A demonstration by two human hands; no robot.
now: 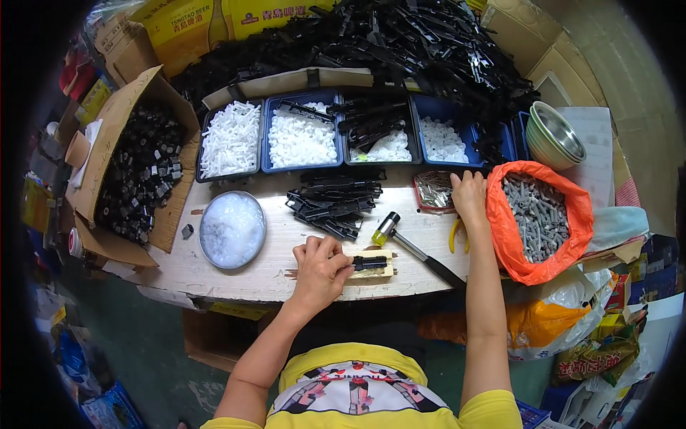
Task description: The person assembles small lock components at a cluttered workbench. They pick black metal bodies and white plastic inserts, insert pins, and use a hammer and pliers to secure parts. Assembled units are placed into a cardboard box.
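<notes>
My left hand (319, 272) is closed in a pinch at the left end of a long black plastic part (370, 262). That part lies in a pale block-shaped holder (388, 272) at the table's front edge. My right hand (469, 198) is stretched out at the right side of a small red-rimmed tray of metal pins (434, 191), its fingers slightly apart and nothing visible in them. Between my hands lies a hammer (418, 250) with a yellow-tipped head and black grip. Beyond the holder is a pile of black plastic parts (336, 200).
Blue bins (269, 166) of white plastic pieces and black parts line the back, below a large black heap (400, 36). A round dish (232, 230) and open carton (175, 229) stand left. At right are an orange bag (504, 243) of grey plugs, stacked bowls (557, 136) and yellow-handled pliers (454, 232).
</notes>
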